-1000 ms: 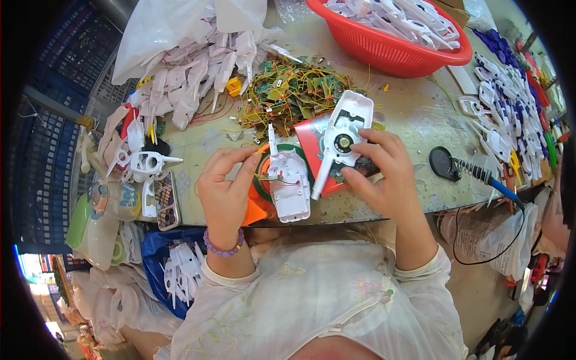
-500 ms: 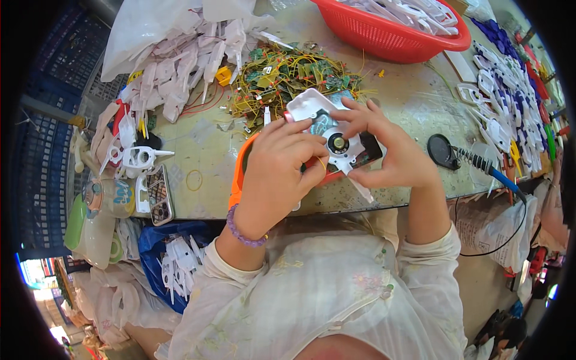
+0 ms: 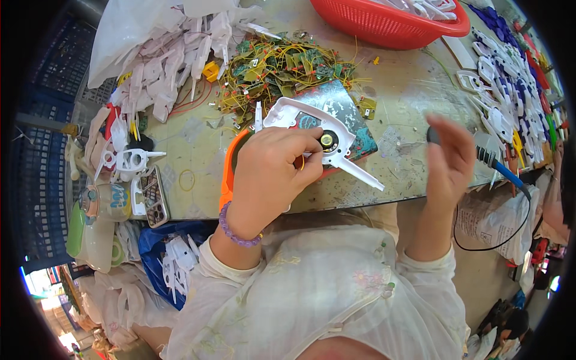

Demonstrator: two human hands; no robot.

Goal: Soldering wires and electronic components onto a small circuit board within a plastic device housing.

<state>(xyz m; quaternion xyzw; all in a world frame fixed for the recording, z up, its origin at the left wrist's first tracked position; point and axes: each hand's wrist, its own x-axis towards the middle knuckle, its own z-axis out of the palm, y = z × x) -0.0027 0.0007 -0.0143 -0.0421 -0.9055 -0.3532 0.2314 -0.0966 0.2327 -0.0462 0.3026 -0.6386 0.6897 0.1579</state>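
My left hand (image 3: 279, 162) is closed on a white plastic shell (image 3: 351, 170) with an open frame and a pointed narrow end. A small round black speaker (image 3: 328, 141) with a brass-coloured centre sits in it, and my fingertips touch its near edge. A bit of yellow wire shows by my thumb. The shell rests over a worn silver and turquoise block (image 3: 336, 99). My right hand (image 3: 450, 159) is raised, slightly blurred, fingers stretched and holding nothing. Beside it is a soldering iron (image 3: 509, 177) with a blue handle; my hand partly hides its black holder.
A heap of green circuit boards (image 3: 270, 72) with yellow wires lies at the back. White shells (image 3: 174, 72) are piled left of it. A red basket (image 3: 390, 27) stands far right. An orange object (image 3: 227, 174) sits by my left wrist; a phone (image 3: 156, 201) lies further left.
My right hand has let go of the shell and moved right to beside the soldering iron. My left hand still holds the shell, more of which now shows.
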